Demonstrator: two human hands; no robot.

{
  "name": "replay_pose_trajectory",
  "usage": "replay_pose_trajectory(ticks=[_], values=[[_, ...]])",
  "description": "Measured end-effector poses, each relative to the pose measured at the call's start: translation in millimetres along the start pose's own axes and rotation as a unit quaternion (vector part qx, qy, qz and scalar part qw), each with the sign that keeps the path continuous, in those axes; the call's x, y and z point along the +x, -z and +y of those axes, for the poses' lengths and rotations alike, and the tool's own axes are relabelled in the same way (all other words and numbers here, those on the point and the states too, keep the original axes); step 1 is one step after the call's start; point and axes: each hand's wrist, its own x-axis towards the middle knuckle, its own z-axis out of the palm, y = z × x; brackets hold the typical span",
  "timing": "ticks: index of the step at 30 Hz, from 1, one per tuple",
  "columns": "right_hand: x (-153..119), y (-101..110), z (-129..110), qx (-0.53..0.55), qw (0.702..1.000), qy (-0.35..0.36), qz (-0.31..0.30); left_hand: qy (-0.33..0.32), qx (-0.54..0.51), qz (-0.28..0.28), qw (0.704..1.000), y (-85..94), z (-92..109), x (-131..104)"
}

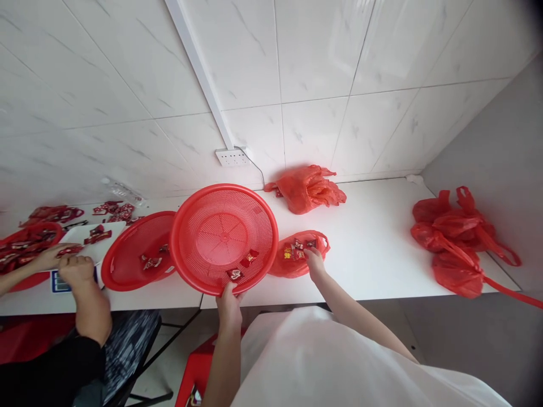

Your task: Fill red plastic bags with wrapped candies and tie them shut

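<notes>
My left hand (pixel 229 308) is closed on the near rim of a round red plastic basket (pixel 220 232), which is tilted so its inside faces me. Two small red wrapped packets (pixel 249 258) lie low inside it. Just right of the basket, an open red plastic bag (pixel 283 268) rests on the table with several red and gold packets (pixel 293 252) in it. My right hand (pixel 315 264) is at the bag's right side, fingers closed at its mouth by the packets. The fingertips are partly hidden.
Another red basket (pixel 123 254) with a few packets stands left. Beyond it, a co-worker's hands (pixel 78 268) hold a packet near a scale with a white tray (pixel 116 227). A red bag (pixel 307 189) lies by the wall; tied red bags (pixel 456 240) sit at the right end.
</notes>
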Motion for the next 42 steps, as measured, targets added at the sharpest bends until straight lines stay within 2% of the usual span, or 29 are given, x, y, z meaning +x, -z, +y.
replay_pose_trajectory(ticks=[2,3,5,6,8,10,13,15,16,18,19,22,24,25,27,30,33,37,39,42], values=[[-11,-7,-12,-0.031,0.999,-0.005,-0.017,-0.003,0.005,-0.008,1.000,0.6,-4,-3],[-17,-10,-19,-0.041,0.998,0.013,-0.046,-0.005,0.008,-0.016,1.000,0.6,-7,-5],[-32,-19,-35,-0.074,0.982,0.101,-0.144,-0.005,0.018,-0.036,0.999,-0.3,-10,-9],[-38,-24,-42,-0.101,0.962,0.158,-0.200,-0.004,0.023,-0.049,0.999,-1.2,-11,-12],[-49,-35,-51,-0.191,0.903,0.262,-0.282,0.000,0.034,-0.085,0.996,-3.4,-12,-17],[-55,-44,-54,-0.314,0.841,0.322,-0.300,0.006,0.039,-0.127,0.991,-5.8,-12,-22],[-56,-52,-48,-0.464,0.773,0.313,-0.300,0.017,0.046,-0.163,0.985,-9.4,-12,-27],[-53,-52,-44,-0.505,0.745,0.291,-0.324,0.032,0.057,-0.170,0.983,-11.5,-13,-31],[-51,-50,-43,-0.508,0.742,0.283,-0.334,0.041,0.063,-0.172,0.982,-12.4,-15,-32],[-46,-43,-41,-0.473,0.759,0.275,-0.353,0.065,0.067,-0.167,0.981,-14.2,-18,-34],[-43,-39,-41,-0.433,0.780,0.273,-0.359,0.074,0.065,-0.163,0.982,-14.9,-19,-35],[-35,-29,-46,-0.258,0.877,0.239,-0.326,0.080,0.057,-0.163,0.982,-16.4,-21,-34],[-31,-25,-53,-0.136,0.932,0.165,-0.294,0.072,0.055,-0.172,0.981,-16.7,-19,-30],[-29,-23,-57,-0.079,0.947,0.119,-0.289,0.067,0.057,-0.173,0.981,-16.7,-17,-27],[-27,-19,-64,0.015,0.955,0.044,-0.293,0.050,0.058,-0.165,0.983,-16.5,-12,-22],[-26,-10,-67,0.074,0.959,0.008,-0.272,0.025,0.054,-0.135,0.989,-15.4,-5,-13],[-22,3,-57,0.075,0.970,-0.012,-0.229,0.018,0.041,-0.101,0.994,-12.2,0,-5],[-9,16,-35,0.014,0.983,-0.089,-0.160,0.014,0.025,-0.068,0.997,-5.6,4,2],[-2,18,-27,-0.020,0.989,-0.083,-0.118,0.009,0.021,-0.059,0.998,-2.7,4,3],[3,14,-26,-0.091,0.995,0.003,-0.040,0.006,0.021,-0.049,0.999,0.4,4,4]])
